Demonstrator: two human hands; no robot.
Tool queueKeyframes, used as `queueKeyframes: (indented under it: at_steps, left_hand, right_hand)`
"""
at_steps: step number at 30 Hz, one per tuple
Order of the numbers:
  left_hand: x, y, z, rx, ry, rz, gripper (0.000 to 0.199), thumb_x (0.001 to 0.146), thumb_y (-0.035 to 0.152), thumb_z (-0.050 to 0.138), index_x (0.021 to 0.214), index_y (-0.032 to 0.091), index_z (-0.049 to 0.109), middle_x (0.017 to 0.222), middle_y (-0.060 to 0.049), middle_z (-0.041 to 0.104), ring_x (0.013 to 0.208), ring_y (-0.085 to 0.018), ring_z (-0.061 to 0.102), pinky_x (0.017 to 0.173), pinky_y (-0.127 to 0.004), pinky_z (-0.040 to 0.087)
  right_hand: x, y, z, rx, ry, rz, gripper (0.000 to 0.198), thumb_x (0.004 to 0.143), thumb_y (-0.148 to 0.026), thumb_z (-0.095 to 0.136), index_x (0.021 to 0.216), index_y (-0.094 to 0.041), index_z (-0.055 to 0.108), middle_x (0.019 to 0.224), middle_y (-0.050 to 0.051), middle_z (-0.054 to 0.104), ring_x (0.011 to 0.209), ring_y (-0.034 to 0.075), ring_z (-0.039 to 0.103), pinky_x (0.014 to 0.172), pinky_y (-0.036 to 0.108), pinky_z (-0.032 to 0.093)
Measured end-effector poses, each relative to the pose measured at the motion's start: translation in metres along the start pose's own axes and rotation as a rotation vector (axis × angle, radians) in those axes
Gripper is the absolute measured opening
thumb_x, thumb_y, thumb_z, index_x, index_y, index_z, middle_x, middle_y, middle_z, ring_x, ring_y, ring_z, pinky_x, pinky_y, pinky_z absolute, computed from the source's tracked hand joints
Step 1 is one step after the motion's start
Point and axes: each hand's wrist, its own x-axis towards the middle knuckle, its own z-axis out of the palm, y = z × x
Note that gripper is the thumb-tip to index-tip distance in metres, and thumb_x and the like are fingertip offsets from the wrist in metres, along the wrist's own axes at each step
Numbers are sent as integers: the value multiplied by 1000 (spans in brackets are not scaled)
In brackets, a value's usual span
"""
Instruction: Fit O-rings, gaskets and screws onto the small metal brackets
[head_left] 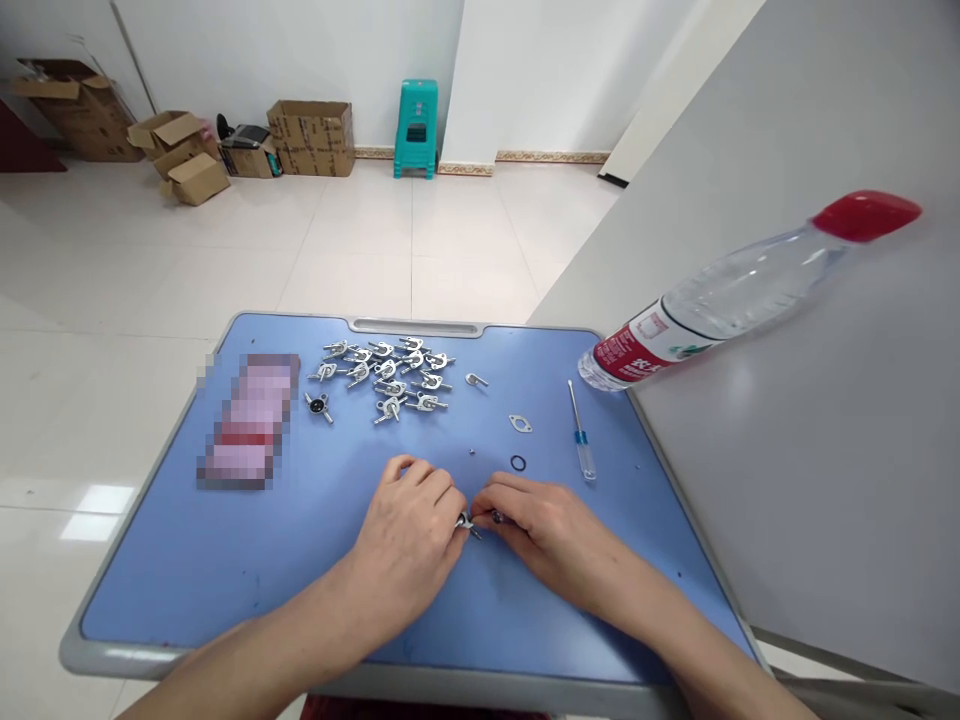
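My left hand (416,515) is closed around a small metal valve (466,521), and most of the valve is hidden by the fingers. Close against it, my right hand (536,515) has its fingers pinched together; a tiny shiny bit (497,517) shows between them, too small to name. Just beyond the hands lie a small screw (472,452), a black rubber ring (518,463) and a flat metal plate with two ears (520,424). Farther back is a loose metal lever (475,380). A screwdriver with a clear and blue handle (583,455) rests to the right.
Several similar metal valves (390,370) are grouped at the table's back, with one valve showing a black face (319,405) beside them. A blurred pinkish object (251,420) lies left. A red-capped water bottle (652,340) stands at the right edge of the blue table (187,560), near a grey panel (825,450).
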Motion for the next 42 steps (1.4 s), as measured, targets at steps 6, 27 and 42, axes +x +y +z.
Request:
queueKeyframes:
  at_steps: [6,27,42]
  left_hand:
    - [-1,-1,0,-14,-12,-9,11,84,13,63,76,17,56,78,0,59,78,-18,52,80,-37,42]
    - [0,0,-1,-15,-19,-11,12,85,13,62,76,18,55,78,0,58,79,-18,53,84,-38,42]
    - [0,-1,-1,-19,-38,-18,9,86,15,61,79,18,57,79,0,59,79,-19,52,80,-38,40]
  right_hand:
    - [1,-4,-3,73,-34,25,25,88,-2,44,84,-19,62,79,1,63,64,13,58,59,23,42]
    - [7,-8,-6,218,-50,173,16,87,-16,49,75,-19,59,71,0,63,61,13,53,59,24,41]
    - [5,-2,-13,202,-78,211,15,89,-18,49,76,-20,57,67,-3,58,59,12,49,56,23,37]
